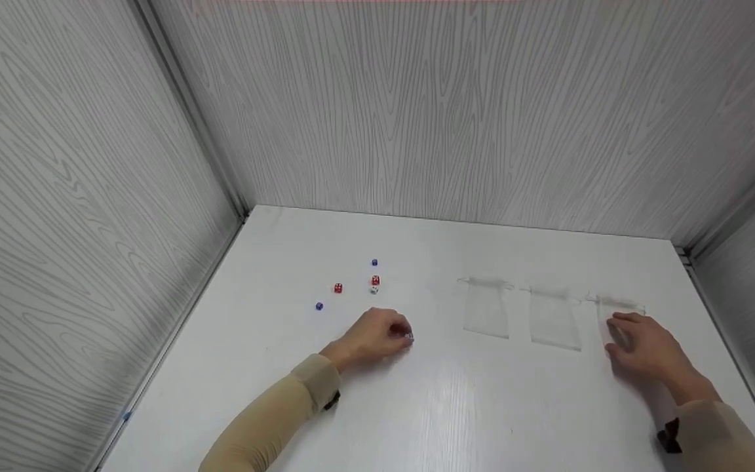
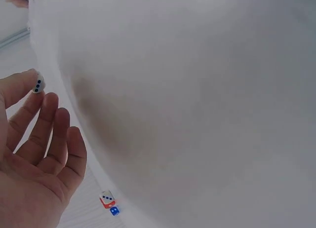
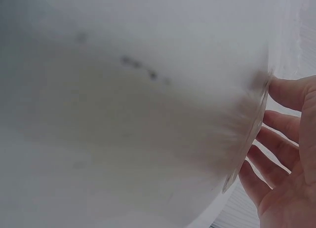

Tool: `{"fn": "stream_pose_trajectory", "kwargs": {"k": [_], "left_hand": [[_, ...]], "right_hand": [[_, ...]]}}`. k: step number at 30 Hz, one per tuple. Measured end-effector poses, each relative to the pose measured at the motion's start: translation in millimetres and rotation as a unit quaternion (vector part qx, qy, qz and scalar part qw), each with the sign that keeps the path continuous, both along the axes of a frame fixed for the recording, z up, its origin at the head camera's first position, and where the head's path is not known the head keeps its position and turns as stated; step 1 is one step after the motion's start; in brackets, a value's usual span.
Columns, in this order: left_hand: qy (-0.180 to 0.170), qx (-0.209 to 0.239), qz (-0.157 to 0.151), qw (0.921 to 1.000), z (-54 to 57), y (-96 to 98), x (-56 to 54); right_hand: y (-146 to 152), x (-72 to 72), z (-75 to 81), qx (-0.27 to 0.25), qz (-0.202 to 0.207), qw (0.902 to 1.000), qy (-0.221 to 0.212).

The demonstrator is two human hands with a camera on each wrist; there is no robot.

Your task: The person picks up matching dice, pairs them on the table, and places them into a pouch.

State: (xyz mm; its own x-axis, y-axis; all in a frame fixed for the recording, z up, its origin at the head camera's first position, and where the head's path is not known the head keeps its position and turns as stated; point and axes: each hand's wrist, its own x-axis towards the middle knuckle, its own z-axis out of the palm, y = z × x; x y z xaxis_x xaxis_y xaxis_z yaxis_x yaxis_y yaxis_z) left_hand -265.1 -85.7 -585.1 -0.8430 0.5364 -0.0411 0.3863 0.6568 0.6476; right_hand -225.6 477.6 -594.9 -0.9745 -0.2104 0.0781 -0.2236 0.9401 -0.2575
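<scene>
Near, at lower centre of the head view, the left hand (image 1: pixel 372 335) pinches a white die (image 2: pixel 38 84) between thumb and forefinger, a hold probably suited to so small a cube. At lower right, the right hand (image 1: pixel 649 347), thumb and fingers apart, touches the rightmost drawstring bag (image 1: pixel 603 317), apparently steadying its light fabric. The middle drawstring bag (image 1: pixel 554 319) and left drawstring bag (image 1: pixel 485 309) lie flat alongside, spaced perhaps for separate access. Left of centre lie a near blue die (image 1: pixel 319 306), a left red die (image 1: pixel 338 288), a second white die (image 1: pixel 374 290) just beside a right red die (image 1: pixel 375 280), and a far blue die (image 1: pixel 374 262). A wood-grain panel (image 1: pixel 410 111) stands behind.
</scene>
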Motion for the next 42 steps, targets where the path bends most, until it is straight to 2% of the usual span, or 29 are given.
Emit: {"fn": "stream_pose_trajectory", "kwargs": {"k": [4,11,20,30,35,42], "left_hand": [[-0.009,0.021,-0.002,0.9997,1.9,17.4,1.0],[0.022,0.031,-0.038,0.9986,6.2,43.7,-1.2],[0.041,0.02,-0.087,0.9951,9.3,80.7,0.0],[0.051,-0.007,-0.131,0.99,3.9,122.2,2.2],[0.06,-0.03,-0.136,0.9884,1.0,138.0,5.5],[0.042,-0.055,-0.131,0.989,-3.5,149.9,12.0]], "right_hand": [[1,-0.1,-1.6,0.001,0.0,1.0,-0.008],[-1,0.8,-3.8,-0.004,-0.009,0.9999,-0.01],[0,3.3,-2.6,0.006,-0.015,0.9998,-0.014],[0,1.7,-4.5,0.005,-0.009,0.9999,-0.013],[0,1.6,-3.9,0.004,-0.006,1.0,-0.003],[-3,2.0,-1.7,0.003,-0.013,0.9998,-0.014]]}}
